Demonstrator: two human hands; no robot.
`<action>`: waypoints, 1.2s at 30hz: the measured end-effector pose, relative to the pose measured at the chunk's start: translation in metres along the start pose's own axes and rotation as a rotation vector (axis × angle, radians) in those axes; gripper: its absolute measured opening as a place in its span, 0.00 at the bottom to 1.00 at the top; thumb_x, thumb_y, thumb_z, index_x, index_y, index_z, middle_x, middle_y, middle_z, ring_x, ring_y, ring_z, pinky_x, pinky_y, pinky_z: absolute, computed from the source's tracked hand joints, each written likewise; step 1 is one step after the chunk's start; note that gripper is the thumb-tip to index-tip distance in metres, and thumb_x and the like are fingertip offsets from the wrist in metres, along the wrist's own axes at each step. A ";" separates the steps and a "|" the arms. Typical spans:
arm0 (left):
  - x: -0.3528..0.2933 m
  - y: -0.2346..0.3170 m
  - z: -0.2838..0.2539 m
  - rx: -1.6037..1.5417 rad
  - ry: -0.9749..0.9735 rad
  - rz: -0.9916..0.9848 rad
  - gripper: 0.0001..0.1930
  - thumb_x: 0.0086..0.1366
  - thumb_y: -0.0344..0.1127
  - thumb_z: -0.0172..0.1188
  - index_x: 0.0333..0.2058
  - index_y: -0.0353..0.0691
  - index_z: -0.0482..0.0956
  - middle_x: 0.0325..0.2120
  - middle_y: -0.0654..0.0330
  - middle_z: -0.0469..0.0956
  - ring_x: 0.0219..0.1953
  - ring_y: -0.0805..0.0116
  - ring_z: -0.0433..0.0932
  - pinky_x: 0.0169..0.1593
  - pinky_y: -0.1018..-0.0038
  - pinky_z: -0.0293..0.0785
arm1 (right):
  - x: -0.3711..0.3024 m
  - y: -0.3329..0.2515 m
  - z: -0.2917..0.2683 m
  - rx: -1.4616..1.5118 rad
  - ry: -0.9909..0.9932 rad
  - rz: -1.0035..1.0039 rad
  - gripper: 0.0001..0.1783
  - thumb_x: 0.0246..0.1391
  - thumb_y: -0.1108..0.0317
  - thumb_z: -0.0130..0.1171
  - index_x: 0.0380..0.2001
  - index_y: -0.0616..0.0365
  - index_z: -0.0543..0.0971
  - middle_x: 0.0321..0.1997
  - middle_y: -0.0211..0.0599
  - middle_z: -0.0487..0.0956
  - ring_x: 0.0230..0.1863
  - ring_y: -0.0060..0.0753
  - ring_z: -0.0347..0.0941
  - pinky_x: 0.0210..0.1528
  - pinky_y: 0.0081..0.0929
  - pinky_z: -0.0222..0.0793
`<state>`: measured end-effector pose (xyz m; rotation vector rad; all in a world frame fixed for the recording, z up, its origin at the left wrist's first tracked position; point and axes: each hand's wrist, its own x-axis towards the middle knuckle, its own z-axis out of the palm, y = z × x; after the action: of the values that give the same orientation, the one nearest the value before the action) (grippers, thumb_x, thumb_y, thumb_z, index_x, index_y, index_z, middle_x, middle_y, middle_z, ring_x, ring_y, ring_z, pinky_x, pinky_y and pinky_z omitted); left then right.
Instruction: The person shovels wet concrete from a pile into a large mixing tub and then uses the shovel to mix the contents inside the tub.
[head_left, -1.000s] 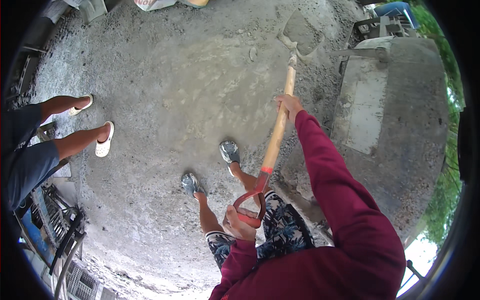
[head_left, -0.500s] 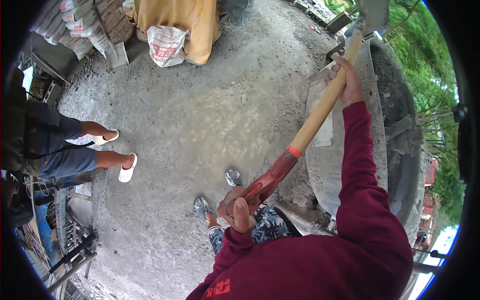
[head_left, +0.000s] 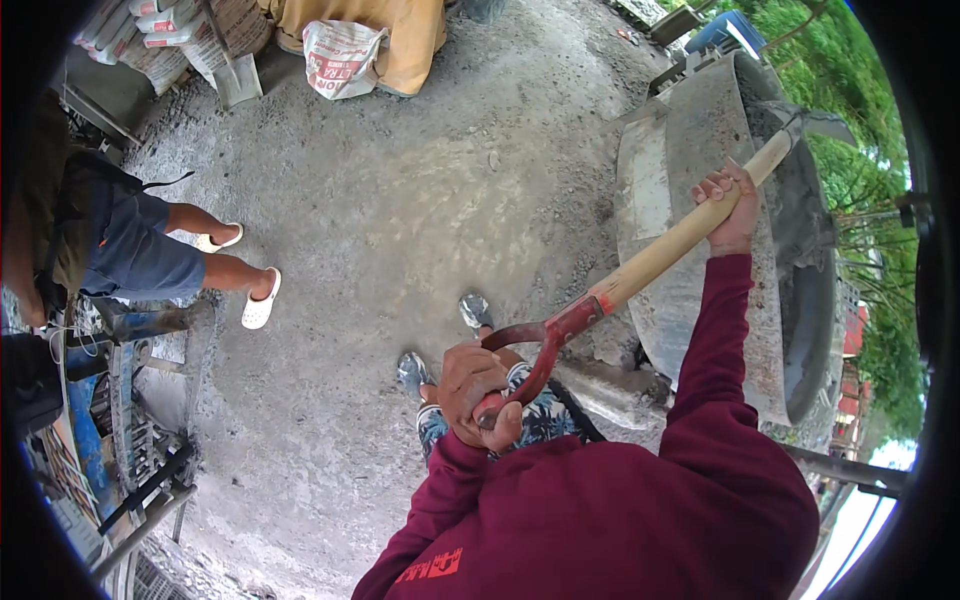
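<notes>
A shovel [head_left: 668,250] with a pale wooden shaft and a red D-shaped grip slants up to the right across my front. My left hand [head_left: 474,392] is wrapped round the crossbar of the grip, near my waist. Farther out, my right hand [head_left: 730,208] clasps the shaft close to the blade. The metal blade [head_left: 828,127] is over the far part of a large round grey metal drum [head_left: 690,310], and appears nearly edge-on. Grey wet-looking material [head_left: 785,190] coats the drum's inside. What lies on the blade, if anything, I cannot make out.
At left stands a person [head_left: 150,250] in shorts and white clogs [head_left: 262,298]. Stacked sacks [head_left: 165,45], another shovel [head_left: 237,80], a white sack [head_left: 342,58] and a tan tarp [head_left: 412,50] are at the back. Blue metal equipment [head_left: 90,430] is at lower left. Rough concrete floor [head_left: 330,400] lies between.
The shovel has swung right, its blade passing from beyond the drum's far rim to over the drum. My right arm has moved right with it; the D-grip has turned in my left hand.
</notes>
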<state>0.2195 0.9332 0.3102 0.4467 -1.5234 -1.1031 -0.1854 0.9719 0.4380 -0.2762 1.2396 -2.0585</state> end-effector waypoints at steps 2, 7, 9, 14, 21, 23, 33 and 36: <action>-0.032 -0.004 0.002 -0.161 0.110 -0.355 0.14 0.52 0.44 0.62 0.24 0.38 0.74 0.27 0.55 0.75 0.31 0.58 0.74 0.44 0.60 0.70 | -0.002 0.016 0.012 -0.113 0.044 -0.019 0.12 0.54 0.65 0.58 0.21 0.51 0.68 0.16 0.22 0.66 0.17 0.23 0.64 0.28 0.31 0.64; -0.129 -0.023 -0.021 -0.166 0.410 -0.766 0.24 0.65 0.53 0.44 0.23 0.35 0.72 0.20 0.55 0.73 0.25 0.63 0.72 0.32 0.68 0.68 | -0.004 0.129 0.041 -0.467 0.088 0.079 0.08 0.48 0.71 0.64 0.28 0.64 0.75 0.18 0.33 0.72 0.16 0.31 0.70 0.20 0.29 0.70; -0.161 -0.016 -0.041 -0.265 0.783 -1.181 0.26 0.66 0.55 0.40 0.21 0.38 0.69 0.16 0.57 0.71 0.21 0.65 0.69 0.29 0.68 0.67 | -0.014 0.202 0.050 -0.473 0.111 0.251 0.08 0.47 0.75 0.64 0.28 0.68 0.76 0.19 0.36 0.74 0.17 0.32 0.72 0.20 0.28 0.72; -0.219 0.029 -0.103 0.257 0.905 -1.334 0.30 0.66 0.57 0.42 0.15 0.37 0.68 0.08 0.58 0.68 0.11 0.68 0.66 0.19 0.71 0.65 | -0.074 0.419 -0.041 -0.386 0.316 0.788 0.07 0.46 0.76 0.61 0.30 0.68 0.76 0.21 0.39 0.73 0.18 0.36 0.71 0.20 0.35 0.72; -0.166 0.043 -0.055 0.703 0.693 -1.609 0.29 0.66 0.55 0.44 0.15 0.35 0.70 0.05 0.60 0.64 0.07 0.69 0.64 0.16 0.75 0.62 | -0.151 0.546 -0.168 -0.425 0.442 1.293 0.06 0.47 0.73 0.61 0.23 0.63 0.75 0.18 0.37 0.72 0.19 0.35 0.72 0.24 0.36 0.73; -0.122 0.018 -0.012 0.726 0.587 -1.666 0.30 0.65 0.53 0.44 0.16 0.31 0.73 0.05 0.60 0.65 0.08 0.70 0.64 0.18 0.74 0.63 | -0.134 0.543 -0.202 -0.429 0.442 1.358 0.05 0.47 0.73 0.61 0.23 0.63 0.75 0.19 0.38 0.73 0.18 0.36 0.72 0.24 0.36 0.73; -0.117 -0.117 0.126 0.490 0.577 -1.697 0.26 0.66 0.51 0.46 0.18 0.34 0.71 0.08 0.57 0.68 0.10 0.68 0.67 0.17 0.73 0.66 | 0.073 0.492 -0.318 -0.405 0.553 1.310 0.04 0.45 0.78 0.58 0.26 0.63 0.73 0.17 0.37 0.70 0.14 0.37 0.68 0.21 0.36 0.72; -0.130 -0.195 0.169 0.195 0.688 -1.766 0.27 0.68 0.49 0.44 0.17 0.33 0.69 0.10 0.56 0.71 0.14 0.69 0.69 0.22 0.75 0.64 | 0.162 0.476 -0.374 -0.554 0.599 1.159 0.05 0.44 0.78 0.60 0.23 0.62 0.73 0.18 0.37 0.71 0.16 0.36 0.70 0.21 0.34 0.72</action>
<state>0.0452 1.0058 0.0915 2.2573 -0.2995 -1.6997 -0.2741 0.9831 -0.1818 0.7220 1.7184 -0.7717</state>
